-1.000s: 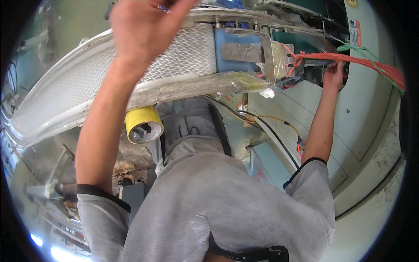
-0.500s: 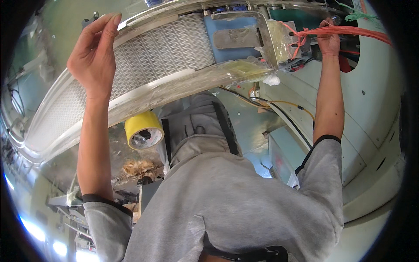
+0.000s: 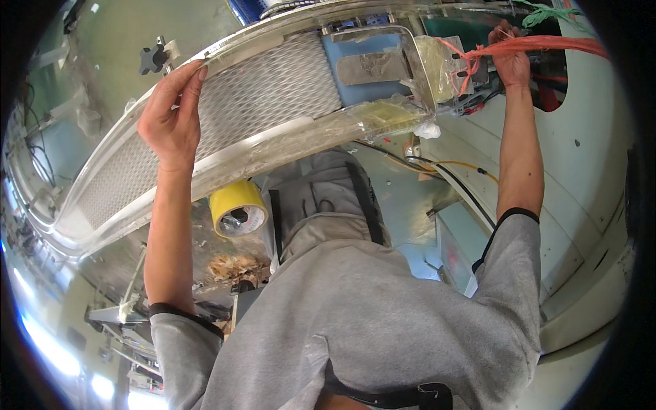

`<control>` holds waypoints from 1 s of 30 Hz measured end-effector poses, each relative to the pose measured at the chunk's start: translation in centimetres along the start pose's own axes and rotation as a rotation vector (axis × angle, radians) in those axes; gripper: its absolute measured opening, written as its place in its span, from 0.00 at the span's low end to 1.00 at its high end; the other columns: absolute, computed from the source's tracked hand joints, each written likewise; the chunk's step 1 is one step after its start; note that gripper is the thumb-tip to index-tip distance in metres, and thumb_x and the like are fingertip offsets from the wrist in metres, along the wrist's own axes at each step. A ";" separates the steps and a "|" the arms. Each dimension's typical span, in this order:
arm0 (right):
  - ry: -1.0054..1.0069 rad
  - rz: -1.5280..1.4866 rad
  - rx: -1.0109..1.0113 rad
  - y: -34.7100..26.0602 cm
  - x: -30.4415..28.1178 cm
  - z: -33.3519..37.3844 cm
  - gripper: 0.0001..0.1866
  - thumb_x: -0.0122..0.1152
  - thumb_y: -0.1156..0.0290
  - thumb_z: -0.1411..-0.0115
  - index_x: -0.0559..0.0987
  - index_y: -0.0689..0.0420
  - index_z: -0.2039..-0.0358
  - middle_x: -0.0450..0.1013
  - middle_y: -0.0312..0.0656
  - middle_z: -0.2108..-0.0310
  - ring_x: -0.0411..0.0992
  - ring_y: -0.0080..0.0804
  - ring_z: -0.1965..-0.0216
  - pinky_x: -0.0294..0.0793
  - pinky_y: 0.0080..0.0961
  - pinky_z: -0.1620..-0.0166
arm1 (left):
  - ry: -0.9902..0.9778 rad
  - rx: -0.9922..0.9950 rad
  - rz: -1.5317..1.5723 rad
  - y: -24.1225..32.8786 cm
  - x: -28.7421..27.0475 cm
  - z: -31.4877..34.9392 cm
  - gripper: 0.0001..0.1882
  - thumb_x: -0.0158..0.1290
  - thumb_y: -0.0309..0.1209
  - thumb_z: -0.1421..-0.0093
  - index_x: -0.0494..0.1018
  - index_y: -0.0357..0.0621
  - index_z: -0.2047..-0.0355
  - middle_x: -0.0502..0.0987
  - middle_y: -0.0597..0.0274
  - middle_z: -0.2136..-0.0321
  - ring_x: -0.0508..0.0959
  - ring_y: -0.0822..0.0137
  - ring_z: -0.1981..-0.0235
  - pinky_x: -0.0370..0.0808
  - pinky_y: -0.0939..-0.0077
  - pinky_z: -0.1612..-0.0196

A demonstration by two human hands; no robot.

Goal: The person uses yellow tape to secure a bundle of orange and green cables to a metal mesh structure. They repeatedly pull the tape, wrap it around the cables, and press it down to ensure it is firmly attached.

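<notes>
My left hand (image 3: pixel 171 119) is over the far rim of a long metal trough (image 3: pixel 273 96) with a dimpled floor. Its thumb and forefinger press together; whatever lies between them, if anything, is too small to make out. On the far right, my right hand (image 3: pixel 511 61) reaches into the dark opening of a pale machine housing (image 3: pixel 574 178). Its fingers are curled, and what they hold cannot be made out. Close by, a bundle of red plastic strands (image 3: pixel 547 44) runs past this hand to a knot at the trough's right end.
A yellow tape roll (image 3: pixel 238 208) hangs under the trough's near edge. Beyond the far rim stands a black star knob (image 3: pixel 153 60). A blue plate (image 3: pixel 369 58) lies in the trough's right end. Yellow and black hoses (image 3: pixel 465 167) run beside the housing; green strands (image 3: pixel 550 14) hang above.
My left hand has come down and to the right, its fingertips now nearer the trough's far rim. The right hand stays at the opening. The whole view has shifted slightly.
</notes>
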State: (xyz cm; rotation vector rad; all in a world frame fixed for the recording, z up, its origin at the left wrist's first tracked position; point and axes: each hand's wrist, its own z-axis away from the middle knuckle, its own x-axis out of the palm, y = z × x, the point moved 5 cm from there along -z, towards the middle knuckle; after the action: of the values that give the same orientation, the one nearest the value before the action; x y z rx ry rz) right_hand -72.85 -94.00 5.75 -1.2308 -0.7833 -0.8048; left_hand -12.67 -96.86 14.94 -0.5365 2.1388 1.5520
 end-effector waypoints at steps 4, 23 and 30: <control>0.070 0.132 0.017 -0.2 -0.7 -0.1 0.12 0.50 0.75 0.36 0.75 0.58 0.53 0.69 0.45 0.48 0.67 0.39 0.46 0.65 0.39 0.40 | -0.025 0.007 -0.056 0.1 -0.1 0.0 0.08 0.60 0.22 0.45 0.80 0.39 0.64 0.80 0.65 0.72 0.76 0.79 0.72 0.72 0.86 0.68; 0.460 0.581 0.102 -1.0 -0.6 0.3 0.10 0.56 0.76 0.41 0.76 0.57 0.58 0.75 0.35 0.60 0.74 0.25 0.57 0.76 0.20 0.52 | -0.148 0.007 -0.134 -1.3 0.8 0.3 0.06 0.61 0.27 0.46 0.81 0.44 0.66 0.81 0.63 0.71 0.76 0.75 0.76 0.71 0.85 0.72; 0.632 0.631 0.093 -1.5 -2.2 -0.2 0.09 0.57 0.75 0.42 0.76 0.59 0.60 0.77 0.39 0.61 0.77 0.28 0.60 0.79 0.19 0.57 | -0.190 -0.014 -0.136 -0.9 2.2 0.6 0.06 0.60 0.28 0.45 0.81 0.47 0.66 0.81 0.63 0.70 0.77 0.72 0.77 0.72 0.82 0.73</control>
State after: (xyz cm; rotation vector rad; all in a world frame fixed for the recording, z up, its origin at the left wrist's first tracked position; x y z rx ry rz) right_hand -75.27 -94.20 4.54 -0.9683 0.0906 -0.5657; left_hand -13.93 -96.70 12.80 -0.5067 1.9110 1.4822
